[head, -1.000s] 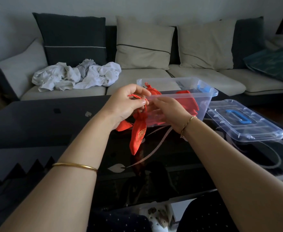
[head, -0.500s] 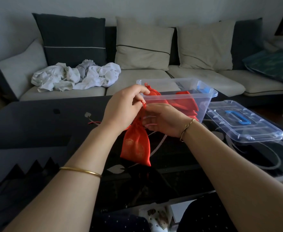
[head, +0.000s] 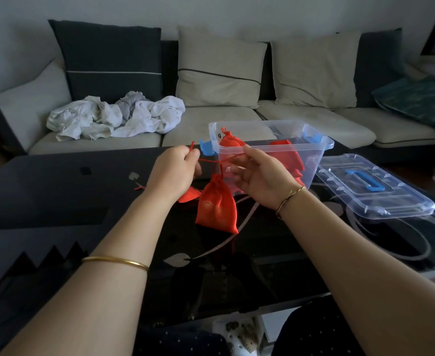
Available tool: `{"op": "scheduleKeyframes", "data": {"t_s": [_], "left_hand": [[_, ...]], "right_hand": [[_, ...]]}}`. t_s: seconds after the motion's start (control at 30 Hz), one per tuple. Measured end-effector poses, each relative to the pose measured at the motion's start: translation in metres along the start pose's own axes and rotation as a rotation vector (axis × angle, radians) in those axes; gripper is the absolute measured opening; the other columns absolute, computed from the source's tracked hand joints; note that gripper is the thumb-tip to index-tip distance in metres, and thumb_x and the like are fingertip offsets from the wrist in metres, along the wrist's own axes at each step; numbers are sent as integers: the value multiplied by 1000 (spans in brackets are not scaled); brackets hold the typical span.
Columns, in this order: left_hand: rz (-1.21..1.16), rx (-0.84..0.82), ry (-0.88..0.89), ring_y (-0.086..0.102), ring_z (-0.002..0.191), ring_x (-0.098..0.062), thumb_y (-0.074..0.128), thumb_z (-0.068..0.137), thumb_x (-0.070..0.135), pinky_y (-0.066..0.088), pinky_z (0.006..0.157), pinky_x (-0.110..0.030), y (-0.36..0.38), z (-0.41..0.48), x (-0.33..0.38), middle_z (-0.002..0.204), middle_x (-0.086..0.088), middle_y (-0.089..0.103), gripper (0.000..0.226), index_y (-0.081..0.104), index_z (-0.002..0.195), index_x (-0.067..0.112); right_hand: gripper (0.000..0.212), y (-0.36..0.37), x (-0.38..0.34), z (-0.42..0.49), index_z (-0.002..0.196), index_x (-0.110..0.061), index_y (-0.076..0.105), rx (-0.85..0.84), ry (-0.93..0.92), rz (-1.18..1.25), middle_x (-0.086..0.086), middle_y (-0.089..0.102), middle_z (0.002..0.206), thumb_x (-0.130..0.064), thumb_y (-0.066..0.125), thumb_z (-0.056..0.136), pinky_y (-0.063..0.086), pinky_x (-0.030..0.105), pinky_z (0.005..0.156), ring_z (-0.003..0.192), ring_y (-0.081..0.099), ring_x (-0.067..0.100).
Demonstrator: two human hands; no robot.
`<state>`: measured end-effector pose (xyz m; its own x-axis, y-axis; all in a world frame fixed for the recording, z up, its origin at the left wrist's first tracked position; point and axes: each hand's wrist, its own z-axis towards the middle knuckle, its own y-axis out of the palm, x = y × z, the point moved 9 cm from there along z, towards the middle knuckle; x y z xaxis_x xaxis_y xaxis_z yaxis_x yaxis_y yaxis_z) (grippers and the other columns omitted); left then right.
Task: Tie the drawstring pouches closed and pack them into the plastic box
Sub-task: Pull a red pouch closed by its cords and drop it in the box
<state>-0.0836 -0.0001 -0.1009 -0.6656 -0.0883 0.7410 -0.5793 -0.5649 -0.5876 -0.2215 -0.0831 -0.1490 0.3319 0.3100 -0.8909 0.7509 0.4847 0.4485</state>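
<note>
Grip: left hand [head: 175,170], right hand [head: 260,176] pinch 1 drawstring [head: 210,160]; 1 pouch [head: 216,204] hangs.

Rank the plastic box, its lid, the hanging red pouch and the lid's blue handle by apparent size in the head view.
Plastic box and lid: look alike, unranked.
Red pouch.
Blue handle.

Home, a living room. In front of me is a low black glass worktop [head: 57,181] with pale leaf patterning. Beyond it a long, pale fabric sofa [head: 211,119] stands against a plain wall [head: 211,11]. Loose cushions line its back: a dark striped cushion [head: 111,60], beige cushions [head: 219,68] and a teal cushion [head: 416,98] far right. Crumpled white laundry [head: 116,116] is heaped on the left seat. The light is dim.
</note>
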Motion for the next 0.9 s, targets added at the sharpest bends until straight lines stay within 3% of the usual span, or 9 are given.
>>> {"op": "scheduleKeyframes", "data": {"t_s": [0.07, 0.17, 0.23, 0.3, 0.43, 0.6, 0.73, 0.9], "left_hand": [[-90, -10, -138, 65, 83, -25, 39, 96, 21, 53, 83, -44, 4, -1, -11, 85, -8, 71, 38, 55, 64, 9], [-610, -51, -360, 66, 85, -21, 38, 95, 15, 50, 80, -35, 17, -8, -18, 88, -8, 71, 35, 42, 61, 13], [-924, -83, -394, 68, 81, -17, 36, 99, 19, 50, 77, -30, 22, -9, -14, 74, -4, 71, 38, 38, 61, 16], [-1061, -63, -417, 68, 64, -13, 37, 100, 22, 49, 69, -27, 21, -8, -16, 54, 3, 62, 39, 38, 62, 17], [-966, -56, -435, 57, 42, -9, 39, 100, 21, 48, 59, -26, 25, -11, -18, 46, 4, 51, 38, 42, 63, 15], [-713, -198, -290, 54, 45, -5, 50, 97, 21, 50, 52, -21, 30, -11, -3, 57, 3, 60, 29, 61, 73, 10], [-542, -370, -185, 55, 53, -6, 66, 85, 12, 51, 61, -23, 40, -15, 4, 54, 6, 62, 8, 68, 78, 10], [-421, -362, -108, 49, 50, -7, 68, 84, 15, 47, 65, -27, 40, -13, 13, 58, 1, 58, 12, 67, 73, 10]], "right_hand": [[40, 3, 5, 1, 61, -11, 53, -37, 41, 177, 5, 69, 78, -25, 44, 97, 47, 25, 66, 61, 62, 12], [36, 5, 17, 0, 64, -14, 48, -11, 104, 159, 1, 63, 62, -27, 43, 98, 46, 23, 59, 53, 58, 11], [37, 2, 24, -1, 62, -15, 47, 24, 139, 73, 0, 54, 57, -29, 44, 97, 42, 22, 54, 50, 50, 11], [38, -5, 24, -1, 62, -16, 45, 57, 151, 57, -2, 50, 54, -28, 43, 98, 37, 21, 51, 49, 42, 10], [37, -15, 11, -1, 63, -15, 45, 129, 84, 19, -3, 51, 43, -26, 43, 99, 34, 23, 51, 49, 38, 11], [35, -1, -6, -3, 65, -11, 51, 101, -49, -79, 2, 59, 54, -24, 47, 97, 38, 20, 45, 44, 45, 11], [30, 16, -26, -7, 71, -8, 60, 42, -196, -246, 18, 51, 79, -25, 53, 94, 32, 24, 51, 52, 39, 12], [30, 24, -26, -8, 71, -12, 61, 9, -238, -396, 16, 42, 80, -29, 53, 94, 26, 24, 47, 49, 31, 13]]}}
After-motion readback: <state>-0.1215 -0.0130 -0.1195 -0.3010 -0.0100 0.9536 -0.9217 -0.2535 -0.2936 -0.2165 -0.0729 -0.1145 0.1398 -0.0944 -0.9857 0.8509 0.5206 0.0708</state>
